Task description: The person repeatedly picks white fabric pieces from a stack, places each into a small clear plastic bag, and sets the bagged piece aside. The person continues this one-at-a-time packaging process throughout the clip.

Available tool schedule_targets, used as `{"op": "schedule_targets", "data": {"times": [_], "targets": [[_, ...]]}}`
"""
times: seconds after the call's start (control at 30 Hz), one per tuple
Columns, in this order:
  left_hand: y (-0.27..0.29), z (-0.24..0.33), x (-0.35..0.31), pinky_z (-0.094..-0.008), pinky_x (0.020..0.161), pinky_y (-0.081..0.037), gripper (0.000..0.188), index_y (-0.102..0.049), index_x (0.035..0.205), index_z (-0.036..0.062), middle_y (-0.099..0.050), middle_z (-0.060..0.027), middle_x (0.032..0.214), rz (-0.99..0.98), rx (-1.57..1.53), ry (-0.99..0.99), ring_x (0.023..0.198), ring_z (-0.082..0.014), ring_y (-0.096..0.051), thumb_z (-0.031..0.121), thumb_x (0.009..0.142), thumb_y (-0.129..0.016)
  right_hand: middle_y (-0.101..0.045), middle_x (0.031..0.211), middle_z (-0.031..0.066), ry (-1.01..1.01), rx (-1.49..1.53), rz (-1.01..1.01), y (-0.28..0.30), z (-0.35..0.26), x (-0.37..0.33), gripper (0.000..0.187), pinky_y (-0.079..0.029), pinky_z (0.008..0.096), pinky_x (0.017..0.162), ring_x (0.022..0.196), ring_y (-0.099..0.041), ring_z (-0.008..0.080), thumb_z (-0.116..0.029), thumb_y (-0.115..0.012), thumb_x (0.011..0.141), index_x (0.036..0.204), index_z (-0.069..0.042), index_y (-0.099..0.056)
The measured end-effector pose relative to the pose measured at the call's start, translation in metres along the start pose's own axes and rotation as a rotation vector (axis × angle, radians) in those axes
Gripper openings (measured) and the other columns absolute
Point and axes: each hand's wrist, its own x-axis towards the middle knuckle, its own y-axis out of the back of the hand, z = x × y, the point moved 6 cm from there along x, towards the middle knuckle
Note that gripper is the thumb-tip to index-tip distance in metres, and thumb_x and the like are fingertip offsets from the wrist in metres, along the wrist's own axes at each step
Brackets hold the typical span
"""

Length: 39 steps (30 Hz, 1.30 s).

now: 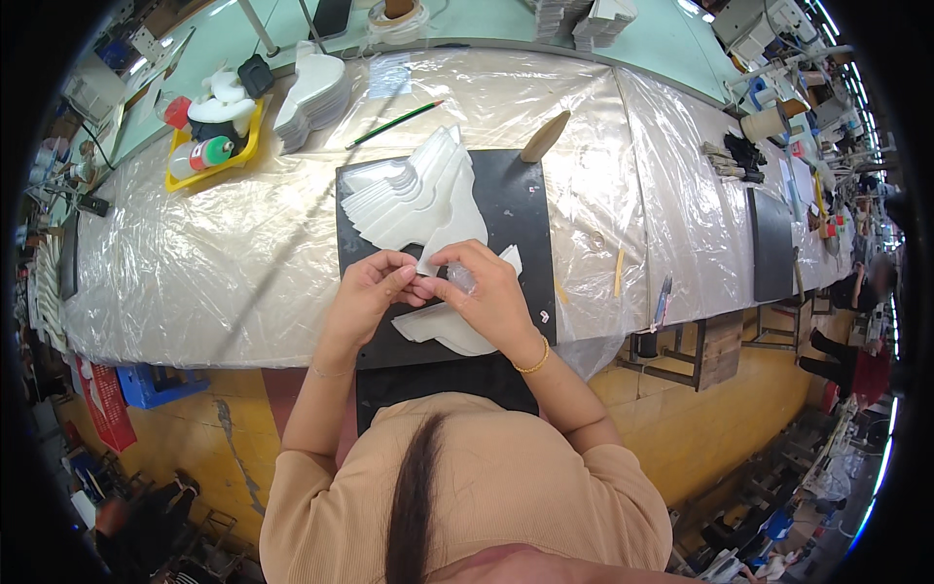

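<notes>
Over the black rectangular mat [516,209], both hands pinch one thin white cut piece [449,234]: left hand [365,292], right hand [491,297]. Beyond, a fanned white stack [409,195] seemingly waits; one piece [443,329] lies nearer.

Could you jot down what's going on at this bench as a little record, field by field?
Left hand: pinches a thin white strip together with the right hand
Right hand: fingers closed on the same strip
Under the hands: curved white piece lying on a black mat
Behind the hands: fanned stack of white pieces on the mat
Table: covered with clear plastic sheet
Also there: green pencil, yellow tray with bottles, wooden tool
</notes>
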Motion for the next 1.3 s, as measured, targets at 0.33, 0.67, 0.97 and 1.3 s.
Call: {"op": "schedule_targets", "data": {"times": [0.33, 0.67, 0.97, 1.3], "targets": [[-0.029, 0.001, -0.002, -0.0238, 0.080, -0.045, 0.010, -0.064, 0.099, -0.0005, -0.056, -0.0034, 0.110, -0.122, 0.336, -0.299, 0.091, -0.0095, -0.054, 0.008, 0.094, -0.061, -0.067, 0.095, 0.0094, -0.279, 0.279, -0.026, 0.003, 0.026, -0.011, 0.023, -0.049, 0.0289, 0.073, 0.084, -0.063, 0.0173, -0.019, -0.078, 0.081, 0.085, -0.002, -0.062], [-0.031, 0.005, -0.007, -0.0235, 0.075, -0.047, 0.035, -0.050, 0.122, -0.0024, -0.058, -0.0145, 0.117, 0.097, 0.252, -0.233, 0.093, -0.0110, -0.060, -0.002, 0.089, -0.062, -0.062, 0.084, 0.0058, -0.191, 0.272, -0.080, 0.008, 0.020, -0.013, 0.019, -0.049, 0.0262, 0.075, 0.078, -0.061, 0.0133, -0.017, -0.065, 0.094, 0.088, -0.004, -0.052], [-0.030, 0.023, -0.029, -0.0230, 0.072, -0.047, 0.028, -0.068, 0.115, -0.0011, -0.067, -0.0048, 0.088, -0.050, 0.473, -0.118, 0.081, -0.0085, -0.059, -0.001, 0.087, -0.064, -0.054, 0.071, -0.0015, -0.250, 0.319, 0.020, 0.074, 0.026, -0.011, 0.026, -0.042, 0.0198, 0.058, 0.065, -0.052, 0.0048, -0.021, -0.069, 0.092, 0.082, -0.007, -0.049], [-0.032, 0.010, -0.032, -0.0289, 0.068, -0.047, 0.028, -0.070, 0.110, 0.0002, -0.065, -0.0104, 0.081, -0.235, 0.779, -0.027, 0.071, -0.0150, -0.058, -0.005, 0.084, -0.064, -0.049, 0.065, -0.0048, -0.329, 0.069, 0.652, 0.237, 0.052, -0.052, 0.024, -0.030, 0.0192, 0.048, 0.053, -0.040, 0.0023, -0.022, -0.072, 0.089, 0.080, -0.009, -0.054]]}}
